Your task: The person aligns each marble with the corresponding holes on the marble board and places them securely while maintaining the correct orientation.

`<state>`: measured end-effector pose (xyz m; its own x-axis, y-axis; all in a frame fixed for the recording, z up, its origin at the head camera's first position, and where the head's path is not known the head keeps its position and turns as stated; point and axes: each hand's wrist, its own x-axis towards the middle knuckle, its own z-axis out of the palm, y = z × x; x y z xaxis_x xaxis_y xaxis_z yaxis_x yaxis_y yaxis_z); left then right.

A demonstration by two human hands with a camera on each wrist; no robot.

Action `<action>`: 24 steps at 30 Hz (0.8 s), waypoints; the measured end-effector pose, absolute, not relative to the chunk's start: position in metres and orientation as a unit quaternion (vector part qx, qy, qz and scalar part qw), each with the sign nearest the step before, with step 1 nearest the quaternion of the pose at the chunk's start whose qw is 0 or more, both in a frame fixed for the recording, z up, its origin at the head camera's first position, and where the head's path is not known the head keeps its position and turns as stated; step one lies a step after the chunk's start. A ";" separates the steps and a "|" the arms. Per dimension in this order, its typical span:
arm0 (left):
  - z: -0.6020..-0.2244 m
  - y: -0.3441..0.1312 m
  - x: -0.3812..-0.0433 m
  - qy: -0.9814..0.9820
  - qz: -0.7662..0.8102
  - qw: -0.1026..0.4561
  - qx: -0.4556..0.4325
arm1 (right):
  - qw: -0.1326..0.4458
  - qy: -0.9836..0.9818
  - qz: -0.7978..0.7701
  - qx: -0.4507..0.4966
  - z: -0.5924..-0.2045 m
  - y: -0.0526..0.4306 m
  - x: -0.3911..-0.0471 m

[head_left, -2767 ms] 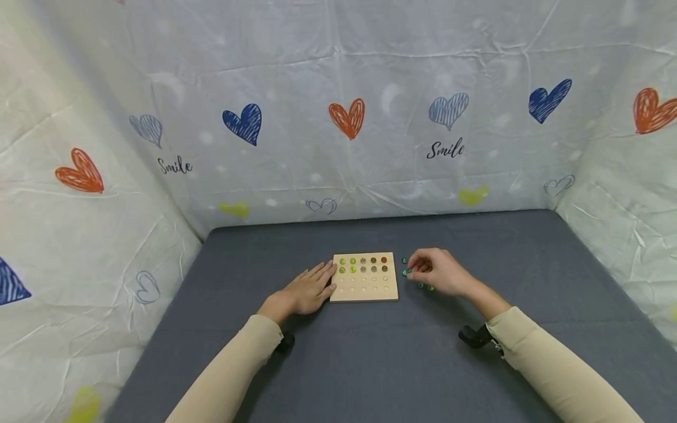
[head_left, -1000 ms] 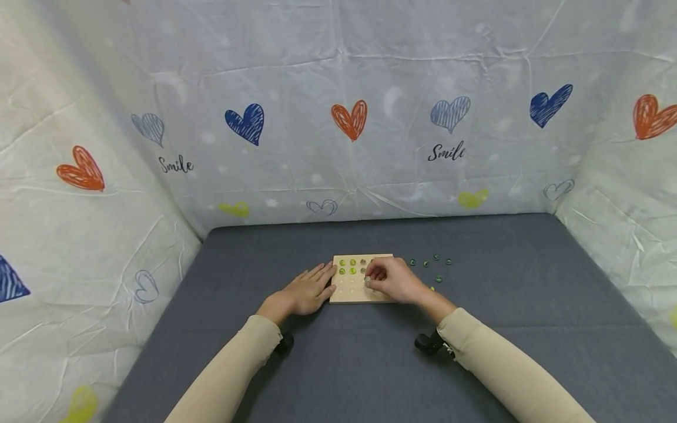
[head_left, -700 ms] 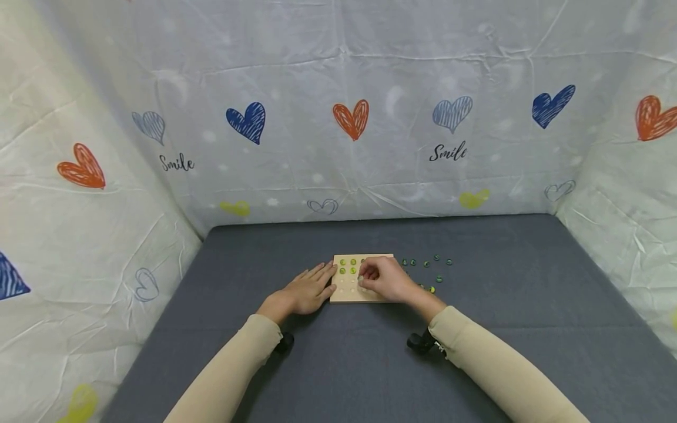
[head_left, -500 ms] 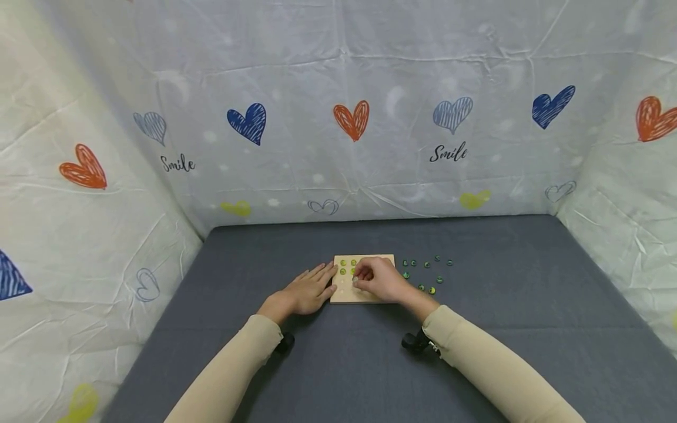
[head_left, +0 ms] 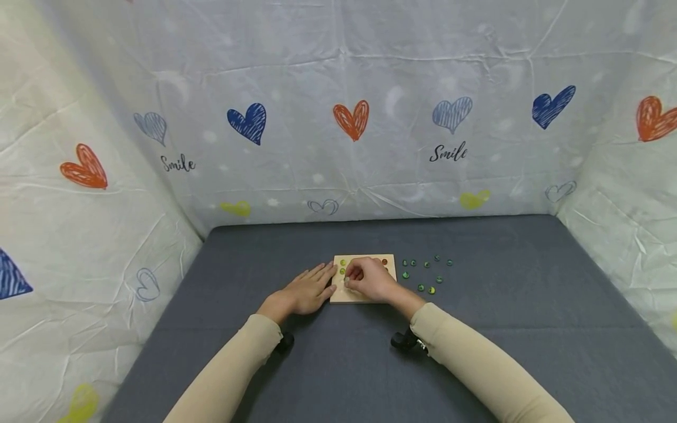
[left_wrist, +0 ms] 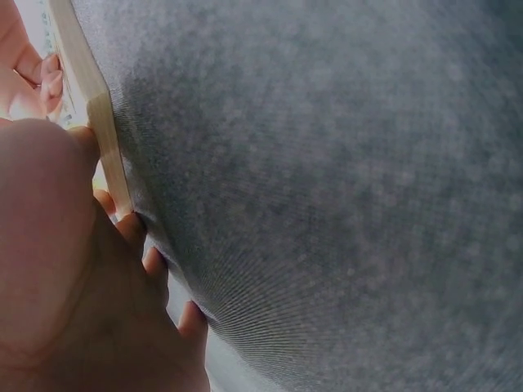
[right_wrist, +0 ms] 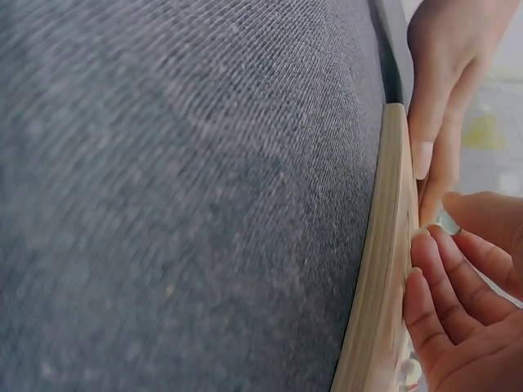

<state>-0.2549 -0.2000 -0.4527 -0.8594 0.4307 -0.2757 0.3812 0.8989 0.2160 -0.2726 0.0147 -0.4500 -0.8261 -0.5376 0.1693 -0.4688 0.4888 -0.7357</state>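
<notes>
A light wooden board [head_left: 341, 298] with rows of round hollows lies on the dark cloth. My left hand [head_left: 304, 292] rests flat at its left edge, straight fingers touching it; the left wrist view shows those fingers along the board's side [left_wrist: 105, 151]. Over the left part of the board, my right hand [head_left: 373, 279] pinches a small clear glass marble [right_wrist: 449, 221] between thumb and fingertips, low at a row nearer me. Yellow-green marbles [head_left: 342, 262] sit in hollows at the back left and a reddish-brown one [head_left: 384, 261] at the back right. The right hand hides the middle hollows.
Right of the board, several loose green marbles [head_left: 426, 265] are scattered on the table [head_left: 338, 364]. A white curtain [head_left: 285, 70] printed with hearts hangs behind the table and at both sides.
My right hand has moved from the loose marbles right of the board onto it, then leftward across it with the marble. More loose marbles show now. My left hand has stayed put.
</notes>
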 end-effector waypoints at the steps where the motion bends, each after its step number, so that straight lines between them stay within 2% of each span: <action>1: -0.455 -0.201 -0.256 0.961 0.079 0.160 0.211 | 0.042 0.862 -0.413 -0.290 -0.450 0.014 -0.273; 24: -0.466 -0.205 -0.263 0.962 0.084 0.158 0.207 | 0.019 0.893 -0.363 -0.264 -0.453 -0.004 -0.273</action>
